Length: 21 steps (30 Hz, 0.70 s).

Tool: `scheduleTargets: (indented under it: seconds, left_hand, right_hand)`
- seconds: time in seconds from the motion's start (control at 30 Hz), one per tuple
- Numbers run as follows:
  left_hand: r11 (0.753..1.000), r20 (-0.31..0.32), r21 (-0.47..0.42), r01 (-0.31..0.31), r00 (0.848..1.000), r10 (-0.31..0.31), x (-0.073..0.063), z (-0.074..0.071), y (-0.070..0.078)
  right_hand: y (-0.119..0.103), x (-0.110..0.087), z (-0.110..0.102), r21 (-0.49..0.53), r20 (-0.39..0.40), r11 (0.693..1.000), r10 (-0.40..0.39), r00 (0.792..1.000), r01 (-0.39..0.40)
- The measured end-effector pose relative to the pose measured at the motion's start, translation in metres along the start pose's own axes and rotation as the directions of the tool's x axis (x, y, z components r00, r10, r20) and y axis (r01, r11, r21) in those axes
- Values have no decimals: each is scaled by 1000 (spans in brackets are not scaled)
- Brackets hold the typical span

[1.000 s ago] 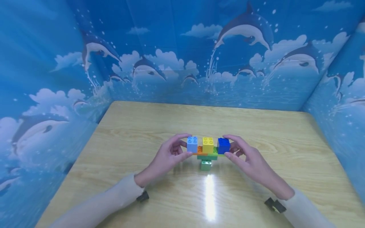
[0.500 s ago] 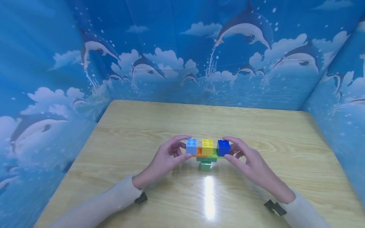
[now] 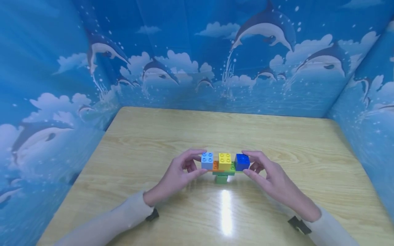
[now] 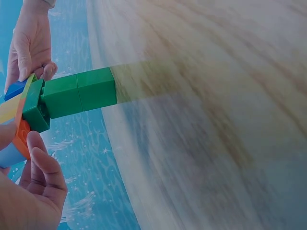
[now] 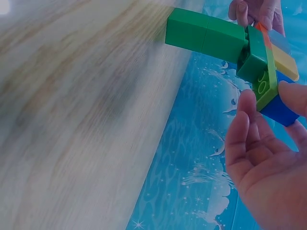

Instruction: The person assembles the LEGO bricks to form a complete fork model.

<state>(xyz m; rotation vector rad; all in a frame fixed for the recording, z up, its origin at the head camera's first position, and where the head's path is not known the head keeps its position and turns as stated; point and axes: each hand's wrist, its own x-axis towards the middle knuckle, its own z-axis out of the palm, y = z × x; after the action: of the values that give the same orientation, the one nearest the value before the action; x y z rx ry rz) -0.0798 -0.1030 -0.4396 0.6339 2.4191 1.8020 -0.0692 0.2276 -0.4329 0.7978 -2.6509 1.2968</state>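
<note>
My left hand pinches the light blue brick end of a toy-brick crosspiece between thumb and fingers. At the other end, my right hand pinches the dark blue brick. A yellow brick sits between them. These three rest on a thin orange piece and a thin lime piece, with a dark green brick beneath. Under that stands a column of two green bricks on the table. A stud shows in the narrow gap at the column's top.
The wooden table spreads around both hands. Blue curtains printed with dolphins enclose its back and sides. A bright light reflection lies on the tabletop in front of the column.
Both hands have shifted slightly toward me with the crosspiece, which now covers the studs of the green column. Their grip on the two end bricks stays the same.
</note>
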Motion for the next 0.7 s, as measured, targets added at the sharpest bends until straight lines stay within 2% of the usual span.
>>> scheduleTargets:
  seconds: [0.2, 0.53, 0.7]
  left_hand:
    - [998, -3, 31, -61, 998, 61, -3, 1, -2]
    - [990, 3, 90, -111, 994, 111, -6, 2, -8]
    - [984, 14, 95, -154, 988, 153, -5, 2, -9]
  right_hand:
    - [-1, -4, 1, 3, -2, 1000, -15, 1000, 15]
    - [6, -9, 5, -26, -23, 992, -125, 992, 125]
    - [6, -9, 4, -65, -18, 990, -130, 991, 129]
